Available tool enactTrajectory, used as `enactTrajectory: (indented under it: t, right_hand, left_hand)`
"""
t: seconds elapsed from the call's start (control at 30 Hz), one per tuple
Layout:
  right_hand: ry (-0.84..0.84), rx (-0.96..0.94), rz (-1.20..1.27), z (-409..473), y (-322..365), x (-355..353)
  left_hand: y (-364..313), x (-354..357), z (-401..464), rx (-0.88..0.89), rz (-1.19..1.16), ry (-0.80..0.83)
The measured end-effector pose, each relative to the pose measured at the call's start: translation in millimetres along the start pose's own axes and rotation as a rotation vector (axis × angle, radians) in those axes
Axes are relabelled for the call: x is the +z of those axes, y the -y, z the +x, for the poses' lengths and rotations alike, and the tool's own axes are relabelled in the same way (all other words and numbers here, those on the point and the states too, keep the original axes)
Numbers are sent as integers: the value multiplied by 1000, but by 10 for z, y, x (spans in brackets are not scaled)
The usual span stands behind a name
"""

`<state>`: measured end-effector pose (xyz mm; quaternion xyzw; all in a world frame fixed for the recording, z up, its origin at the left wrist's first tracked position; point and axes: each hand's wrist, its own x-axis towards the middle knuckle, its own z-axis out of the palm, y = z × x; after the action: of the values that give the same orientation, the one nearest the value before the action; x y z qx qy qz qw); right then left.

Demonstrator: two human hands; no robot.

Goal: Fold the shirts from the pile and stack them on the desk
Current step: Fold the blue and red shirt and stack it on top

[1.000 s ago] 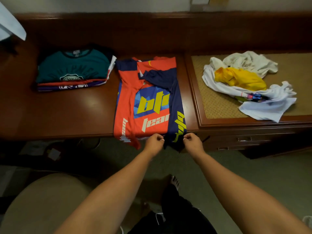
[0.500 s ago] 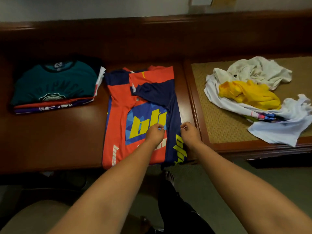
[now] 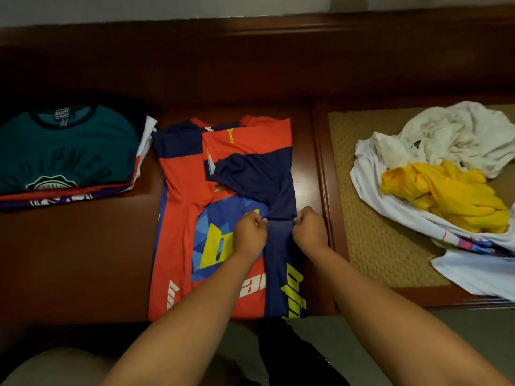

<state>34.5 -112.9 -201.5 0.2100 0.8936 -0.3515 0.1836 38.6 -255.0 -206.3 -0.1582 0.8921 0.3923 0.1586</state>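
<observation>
Both hands, left [image 3: 249,233] and right [image 3: 308,229], have carried the pinched hem of the orange-and-navy jersey [image 3: 195,196] up to mid-desk [image 3: 69,260], folding it, with folded shirts [image 3: 64,154] stacked left and an unfolded pile [image 3: 434,174] waiting right.

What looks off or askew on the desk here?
Nothing damaged or spilled. The folded stack sits slightly uneven, with a white edge poking out on its right. The unfolded pile is crumpled. Both hands pinch the jersey mid-fold.
</observation>
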Motion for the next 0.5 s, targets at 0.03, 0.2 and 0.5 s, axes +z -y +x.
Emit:
enactTrajectory:
  t: [0.03,0.2,0.5]
  right_hand:
    - [-4,-1,-3,3,14,1]
    - [-53,-48,20,-95,53,81]
    - [-21,-422,-171,-274,-68,304]
  left_hand:
    - [44,-39,-5,-45,-25,-19]
    - [86,-112,-66,-181,-105,-33]
    - [-306,-100,421,-474,-802,19]
